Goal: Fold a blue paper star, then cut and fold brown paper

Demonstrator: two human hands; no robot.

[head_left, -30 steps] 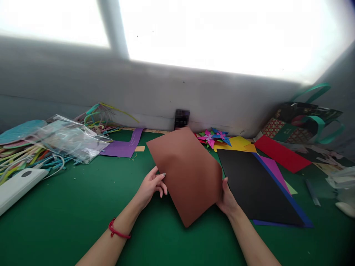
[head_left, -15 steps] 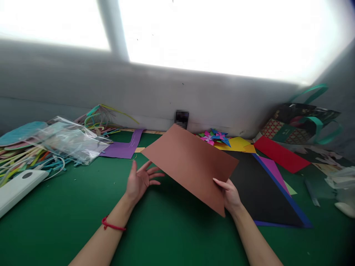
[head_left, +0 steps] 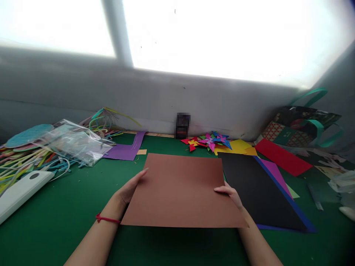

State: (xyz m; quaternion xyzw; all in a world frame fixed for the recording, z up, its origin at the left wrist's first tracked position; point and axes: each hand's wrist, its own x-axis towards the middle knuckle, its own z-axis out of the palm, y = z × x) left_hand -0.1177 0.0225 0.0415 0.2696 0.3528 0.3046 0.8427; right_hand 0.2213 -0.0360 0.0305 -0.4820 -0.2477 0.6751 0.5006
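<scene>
A brown sheet of paper [head_left: 183, 192] is held up above the green table [head_left: 83, 207], its long edge facing me. My left hand [head_left: 130, 189] grips its left side, thumb on top and the other fingers hidden beneath. On the right side, my right hand [head_left: 231, 194] pinches the sheet with the thumb on its upper face; most of the other fingers are out of sight. A black sheet [head_left: 260, 188] lies just beyond my right hand, on top of blue paper [head_left: 298, 212]. A red cord bracelet [head_left: 107, 219] circles my left wrist.
At left are pipe cleaners [head_left: 30, 162], a clear plastic bag [head_left: 80, 144] and a white power strip [head_left: 24, 194]. Purple paper [head_left: 122, 151] lies behind. Folded paper stars [head_left: 209, 141] sit near the wall beside yellow paper [head_left: 235, 146]. Red paper [head_left: 283, 157] and a patterned bag [head_left: 294, 129] are at right.
The brown paper has turned from a slanted position to square with me and dropped lower. My left hand, off the sheet half a second ago, has taken hold of its left side.
</scene>
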